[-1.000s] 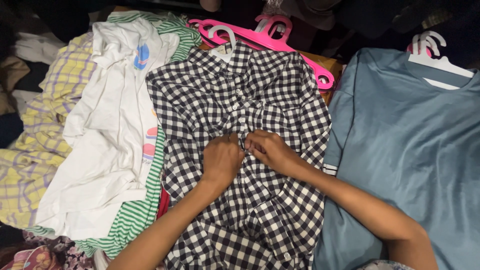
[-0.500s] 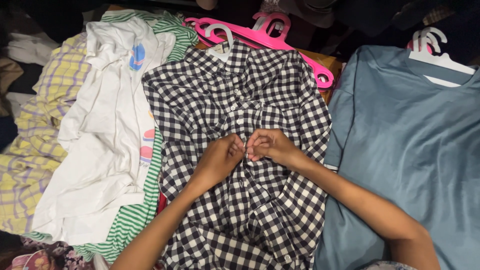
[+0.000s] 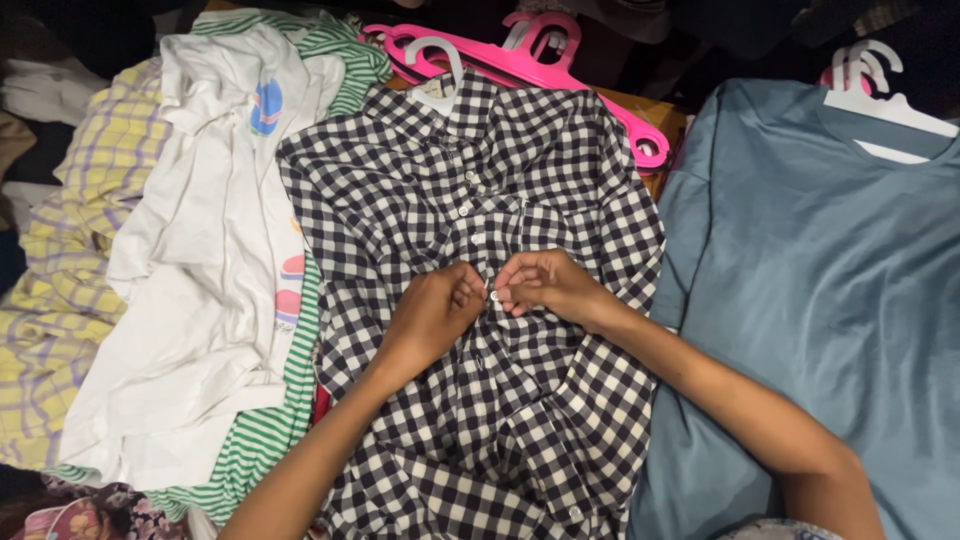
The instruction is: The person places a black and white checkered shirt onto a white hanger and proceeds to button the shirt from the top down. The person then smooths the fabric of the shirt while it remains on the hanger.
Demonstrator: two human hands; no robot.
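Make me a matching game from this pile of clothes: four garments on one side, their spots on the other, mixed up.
1. checked shirt
2. white T-shirt
3. blue-grey top
4. yellow plaid cloth

a. far left
b. on a white hanger, at right
c. under both hands
d. lying on green stripes

Pairs: 1-c, 2-d, 3-b, 4-a

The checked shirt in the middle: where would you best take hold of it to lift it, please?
Probably at the white hanger hook above the collar of the checked shirt, coming from the top edge. The shirt lies flat on its hanger, and both hands, left hand and right hand, are pinching its button placket.
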